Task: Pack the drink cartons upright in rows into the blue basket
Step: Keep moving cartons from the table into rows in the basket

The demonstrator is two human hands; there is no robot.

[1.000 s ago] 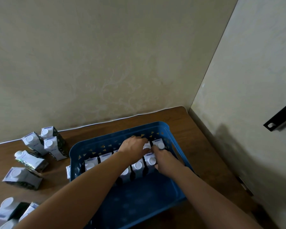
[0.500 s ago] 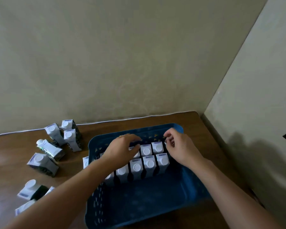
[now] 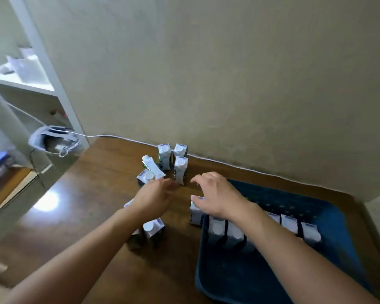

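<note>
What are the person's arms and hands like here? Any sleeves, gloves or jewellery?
Both forearms are bare as far as the frame shows, with no sleeve in view. The left hand and the right hand wear no gloves. No watch, bracelet or ring can be made out, though the picture is somewhat blurred.

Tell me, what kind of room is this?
Probably a room in a home: a brown wooden table sits in a corner of plain beige walls, with a white shelf unit beside it.

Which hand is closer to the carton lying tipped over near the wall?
The left hand: its fingertips are just below the tipped carton. The right hand is further right, near the basket.
</note>
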